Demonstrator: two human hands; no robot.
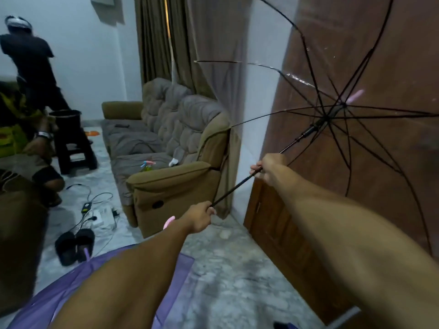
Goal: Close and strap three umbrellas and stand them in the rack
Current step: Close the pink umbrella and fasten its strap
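Note:
A clear umbrella (337, 74) with black ribs and a pink tip is open, pointing up and to the right towards a brown door. My left hand (199, 216) grips its pink handle at the low end of the black shaft. Higher up the shaft, my right hand (269, 167) is closed around it, below the runner. A purple umbrella (47, 302) lies open on the floor at the bottom left, partly hidden by my left arm. A black bucket (64, 118) stands on a dark stool at the far left.
A brown sofa (171, 148) stands against the wall ahead. The wooden door (285, 233) is at the right. Black slippers (73, 245), cables and a power strip lie on the marble floor. Two persons (31, 67) are at the far left.

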